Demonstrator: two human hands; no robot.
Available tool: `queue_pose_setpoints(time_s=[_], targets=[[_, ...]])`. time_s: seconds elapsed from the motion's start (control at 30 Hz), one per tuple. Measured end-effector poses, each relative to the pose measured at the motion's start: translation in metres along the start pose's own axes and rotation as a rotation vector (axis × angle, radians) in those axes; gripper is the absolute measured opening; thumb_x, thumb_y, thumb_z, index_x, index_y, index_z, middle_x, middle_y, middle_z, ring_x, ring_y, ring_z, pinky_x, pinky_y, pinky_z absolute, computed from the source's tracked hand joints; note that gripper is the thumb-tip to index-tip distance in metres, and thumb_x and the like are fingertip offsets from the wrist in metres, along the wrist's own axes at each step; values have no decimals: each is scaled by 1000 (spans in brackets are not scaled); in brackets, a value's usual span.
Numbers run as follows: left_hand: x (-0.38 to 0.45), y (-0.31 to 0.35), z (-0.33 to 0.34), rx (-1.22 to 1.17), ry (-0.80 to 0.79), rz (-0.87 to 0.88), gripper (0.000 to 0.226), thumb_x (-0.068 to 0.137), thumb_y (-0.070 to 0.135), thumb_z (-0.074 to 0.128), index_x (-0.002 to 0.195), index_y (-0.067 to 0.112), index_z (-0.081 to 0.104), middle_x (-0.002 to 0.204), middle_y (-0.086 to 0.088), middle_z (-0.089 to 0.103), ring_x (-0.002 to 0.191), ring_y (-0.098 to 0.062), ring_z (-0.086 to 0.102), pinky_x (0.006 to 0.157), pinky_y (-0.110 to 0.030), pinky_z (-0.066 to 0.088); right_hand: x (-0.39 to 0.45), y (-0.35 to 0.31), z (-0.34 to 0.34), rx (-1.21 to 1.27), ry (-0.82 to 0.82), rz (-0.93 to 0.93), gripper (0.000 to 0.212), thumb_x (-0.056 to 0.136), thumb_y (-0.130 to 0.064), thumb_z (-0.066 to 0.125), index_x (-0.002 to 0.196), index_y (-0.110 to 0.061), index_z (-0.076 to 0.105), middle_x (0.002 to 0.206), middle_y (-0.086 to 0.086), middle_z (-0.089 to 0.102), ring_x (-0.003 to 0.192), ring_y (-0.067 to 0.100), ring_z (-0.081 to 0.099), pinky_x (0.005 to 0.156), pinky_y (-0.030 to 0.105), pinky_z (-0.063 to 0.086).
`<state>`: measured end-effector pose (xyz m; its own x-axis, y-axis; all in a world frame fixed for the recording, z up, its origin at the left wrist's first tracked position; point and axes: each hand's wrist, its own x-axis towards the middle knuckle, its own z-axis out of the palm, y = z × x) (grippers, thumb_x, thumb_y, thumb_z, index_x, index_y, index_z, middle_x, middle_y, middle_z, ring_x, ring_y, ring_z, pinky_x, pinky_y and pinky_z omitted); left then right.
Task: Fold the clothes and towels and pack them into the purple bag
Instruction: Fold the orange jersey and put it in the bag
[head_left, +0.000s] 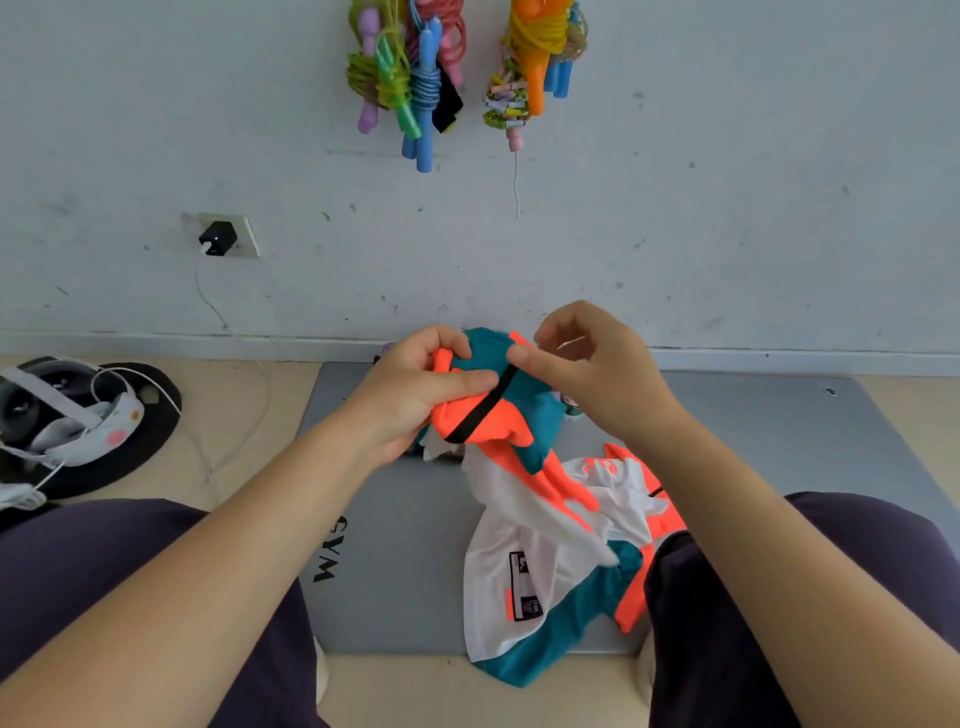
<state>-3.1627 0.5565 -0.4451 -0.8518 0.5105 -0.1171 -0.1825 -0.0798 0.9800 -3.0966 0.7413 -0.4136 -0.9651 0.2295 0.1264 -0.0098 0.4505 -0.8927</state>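
At frame centre the left hand (415, 389) gripped the bunched top of a teal, orange and white garment (524, 530) while the right hand (587, 364) pinched it, the rest trailing unfolded over the grey mat (395, 571), no purple bag visible, so packing apparently remained undone.

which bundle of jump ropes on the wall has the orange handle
The right-hand bundle, wrapped in yellow cord; the left bundle shows blue, green and purple handles instead.
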Motion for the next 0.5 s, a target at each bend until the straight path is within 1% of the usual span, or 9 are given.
queue_pose_setpoints(time_s=[0.03,0.1,0.13,0.2,0.27,0.33,0.37,0.43,0.5], targets=[[-1,2,0,12,-31,38,39,63,2,83,87,19,56,87,-5,65,77,-19,64,68,-28,55,2,4,-1,-47,21,58,40,72,-42,81,99,-20,61,93,-3,63,82,11,63,75,28,52],[-3,5,-2,23,-66,111,42,67,4,80,98,24,61,99,-7,68,90,-21,67,76,-31,56,3,10,-4,-9,-56,207,58,69,-51,79,113,-20,57,104,-5,62,94,10,62,82,26,50],[-3,7,-3,33,-83,135,47,70,6,77,108,29,63,105,-6,69,98,-21,68,81,-32,55,3,12,-5,58,-120,260,59,69,-55,77,112,-18,60,101,-6,65,92,9,64,79,25,50],[-3,7,-5,46,-125,140,66,74,4,75,126,39,57,116,-5,71,109,-22,67,86,-32,56,1,13,-4,135,-189,265,49,72,-55,76,99,-15,67,86,-6,68,78,8,64,69,24,48],[-3,6,-6,78,-127,115,75,77,-1,75,136,39,51,121,-3,70,111,-20,67,86,-30,56,0,13,-2,135,-140,212,40,75,-48,78,92,-14,69,79,-2,66,70,8,61,63,23,47],[-4,4,-5,163,-102,106,75,79,-2,75,139,34,50,124,1,69,111,-16,67,89,-30,56,1,12,-2,165,-102,195,38,75,-45,79,93,-13,69,79,0,69,70,8,65,60,21,49],[-4,3,-5,196,-91,103,73,78,-1,76,138,34,52,123,3,69,111,-15,67,92,-32,55,1,11,-4,190,-122,212,39,74,-44,80,94,-13,70,84,2,73,74,10,68,63,23,52],[-5,3,-4,241,-66,99,71,74,3,79,133,35,56,121,3,69,111,-14,67,99,-38,52,1,10,-9,233,-244,281,40,74,-44,79,97,-13,72,95,6,75,88,18,72,75,32,57],[-5,3,-2,299,-44,108,73,70,7,82,131,38,57,122,5,68,111,-12,66,103,-40,50,-1,10,-10,263,-374,307,31,75,-42,78,96,-19,74,98,5,76,92,20,72,78,34,57]])
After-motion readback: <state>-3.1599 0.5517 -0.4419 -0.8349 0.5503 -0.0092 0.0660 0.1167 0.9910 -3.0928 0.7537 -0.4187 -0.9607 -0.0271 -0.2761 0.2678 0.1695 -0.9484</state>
